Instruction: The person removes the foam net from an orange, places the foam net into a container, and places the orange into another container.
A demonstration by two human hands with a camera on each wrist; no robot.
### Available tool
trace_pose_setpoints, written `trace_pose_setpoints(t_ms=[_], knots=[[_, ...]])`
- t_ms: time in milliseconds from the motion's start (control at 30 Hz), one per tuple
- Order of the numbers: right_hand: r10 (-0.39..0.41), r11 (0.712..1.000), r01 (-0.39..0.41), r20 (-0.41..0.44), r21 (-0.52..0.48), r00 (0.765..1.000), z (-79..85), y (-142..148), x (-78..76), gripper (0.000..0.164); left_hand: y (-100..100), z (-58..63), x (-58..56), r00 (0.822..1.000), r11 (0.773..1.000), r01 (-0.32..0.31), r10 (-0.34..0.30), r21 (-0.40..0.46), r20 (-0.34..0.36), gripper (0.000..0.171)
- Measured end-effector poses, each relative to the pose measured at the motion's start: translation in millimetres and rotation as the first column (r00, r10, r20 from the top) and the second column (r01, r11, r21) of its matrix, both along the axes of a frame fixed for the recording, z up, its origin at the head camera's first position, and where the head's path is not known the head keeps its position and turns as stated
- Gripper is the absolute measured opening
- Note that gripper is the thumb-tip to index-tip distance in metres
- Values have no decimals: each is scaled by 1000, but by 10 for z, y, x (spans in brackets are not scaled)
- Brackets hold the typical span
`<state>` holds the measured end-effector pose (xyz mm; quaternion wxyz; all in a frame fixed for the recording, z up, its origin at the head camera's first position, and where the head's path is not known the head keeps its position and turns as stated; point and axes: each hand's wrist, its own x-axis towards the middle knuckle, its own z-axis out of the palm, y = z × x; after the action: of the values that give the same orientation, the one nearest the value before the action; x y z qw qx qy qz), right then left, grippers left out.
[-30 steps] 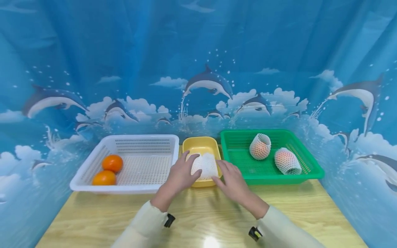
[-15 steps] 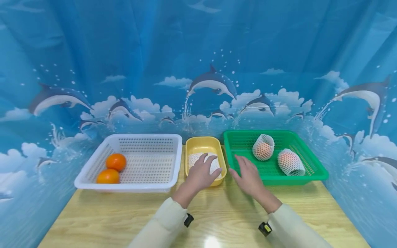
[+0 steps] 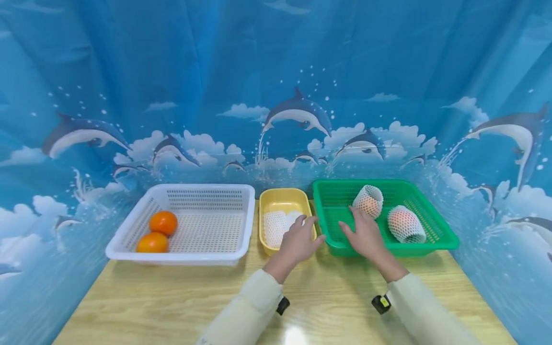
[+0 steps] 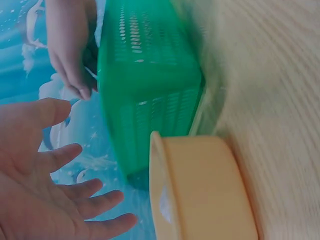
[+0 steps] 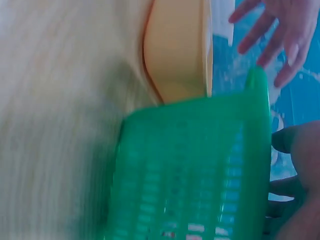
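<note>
My left hand (image 3: pixel 298 241) hovers over the right edge of the yellow tray (image 3: pixel 267 196), palm down in the head view, fingers spread and holding nothing. In that tray lie white foam fruit nets (image 3: pixel 274 227), partly hidden by the hand. My right hand (image 3: pixel 366 235) is over the front left part of the green basket (image 3: pixel 336 235), fingers loosely extended and holding nothing. Its fingertips overlap a reddish fruit in a foam net (image 3: pixel 370 201) in the head view. A second netted fruit (image 3: pixel 405 224) lies to the right in the same basket.
A white basket (image 3: pixel 215 258) stands at the left with two orange fruits (image 3: pixel 163 223) in its left side. All three containers sit in a row along the back of the wooden table (image 3: pixel 172 297). Behind them hangs a blue dolphin curtain (image 3: pixel 215 72).
Both hands have moved right: the left across the yellow tray to its right edge, the right from that tray to over the green basket. The view has shifted slightly.
</note>
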<state>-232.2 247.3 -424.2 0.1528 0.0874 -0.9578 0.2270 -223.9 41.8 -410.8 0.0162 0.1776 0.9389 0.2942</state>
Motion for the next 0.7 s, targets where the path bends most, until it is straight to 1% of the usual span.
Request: trace_pose_setpoints(t_ms=[133,233,400,533,633,700], knots=[[-35,999,35,54,9,998,78,148,-57,60,89,-21,-8,1000,1000,0,0,3,9,55],[-60,998,58,93,30,994,107,276,-101,62,146,-34,-14,1000,1000,1,-1,8,10,54],[-88,994,73,189,85,978,122,543,-133,68,249,-62,2,1000,999,19,-19,-27,15,54],[-117,989,86,288,121,950,188,800,-123,72,336,-93,34,998,997,59,-58,-49,21,54],[-138,986,94,361,136,922,270,962,-156,76,383,-117,31,998,996,58,-58,-62,9,55],[-144,986,96,414,134,899,330,1042,-194,80,400,-132,22,999,996,51,-51,-70,0,55]])
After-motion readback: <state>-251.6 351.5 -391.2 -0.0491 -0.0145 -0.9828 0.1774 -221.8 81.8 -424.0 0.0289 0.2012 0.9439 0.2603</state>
